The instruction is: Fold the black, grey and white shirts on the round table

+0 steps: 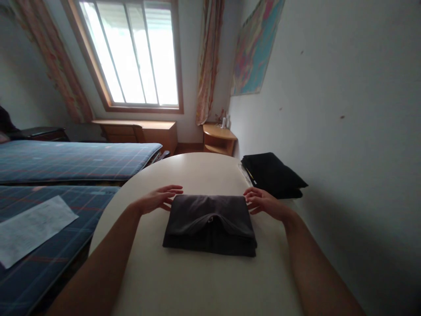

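Note:
A dark grey folded garment (210, 224), with a collar-like curved edge and a small tag at its middle, lies flat on the cream table (204, 285). At its far left corner is my left hand (159, 197), fingers stretched and slightly spread. My right hand (261, 202) is by the far right corner, its fingers apart and bent a little toward the cloth. The fingertips of both hands are close to the garment's edges; whether they touch it I cannot tell. Neither hand grips anything.
Folded black cloth (272, 174) lies at the table's right edge, against the wall. To the left are beds with blue plaid mattresses (75, 160), a white paper sheet (36, 228) on the nearer one. A wooden desk (158, 129) and corner shelf (219, 131) stand beyond.

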Demonstrator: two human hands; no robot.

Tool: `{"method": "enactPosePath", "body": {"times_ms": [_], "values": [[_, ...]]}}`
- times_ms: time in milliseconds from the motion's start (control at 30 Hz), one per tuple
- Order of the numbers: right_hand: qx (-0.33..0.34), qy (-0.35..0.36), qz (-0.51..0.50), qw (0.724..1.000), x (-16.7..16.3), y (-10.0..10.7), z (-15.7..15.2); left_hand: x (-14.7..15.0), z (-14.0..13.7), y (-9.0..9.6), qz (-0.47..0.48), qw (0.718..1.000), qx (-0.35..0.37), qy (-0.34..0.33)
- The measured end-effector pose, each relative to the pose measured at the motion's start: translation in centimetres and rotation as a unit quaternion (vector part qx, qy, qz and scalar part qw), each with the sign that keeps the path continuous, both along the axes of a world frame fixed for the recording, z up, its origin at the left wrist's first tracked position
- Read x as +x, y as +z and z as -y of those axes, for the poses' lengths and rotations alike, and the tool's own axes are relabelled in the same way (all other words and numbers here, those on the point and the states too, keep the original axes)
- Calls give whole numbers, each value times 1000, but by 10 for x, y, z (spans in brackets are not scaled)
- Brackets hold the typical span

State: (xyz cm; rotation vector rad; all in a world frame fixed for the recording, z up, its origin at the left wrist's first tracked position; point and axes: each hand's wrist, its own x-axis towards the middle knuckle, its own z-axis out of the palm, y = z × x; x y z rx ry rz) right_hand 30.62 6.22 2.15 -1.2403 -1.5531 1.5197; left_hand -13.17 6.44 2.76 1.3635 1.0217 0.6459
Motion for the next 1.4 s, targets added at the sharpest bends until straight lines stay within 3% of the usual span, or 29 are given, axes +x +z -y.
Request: {"method": "enactPosePath", "body": {"times_ms": [100, 233, 400, 633, 867, 1067, 1267, 1400], "values": [[76, 2, 71, 995, 3, -4, -5, 1, -5, -8, -57, 998, 37, 3], [131, 58, 158, 977, 0, -11, -10, 5, -9, -17, -92, 994, 60, -6], [195, 60, 182, 962, -7, -16, -16, 13, -17, -31, -88, 994, 56, 17], [182, 41, 49, 981, -18, -26, -19, 16, -23, -33, -13, 988, 132, 81], [185, 9, 53, 981, -33, -31, -19, 25, -22, -35, 16, 988, 97, 118], [121, -40, -31, 991, -31, -37, -29, 24, -27, -37, 16, 982, 104, 160], [128, -16, -24, 991, -33, -33, -24, 22, -23, -34, 39, 987, 72, 141], [112, -20, -27, 993, -29, -33, -28, 23, -27, -37, 36, 980, 60, 184]]}}
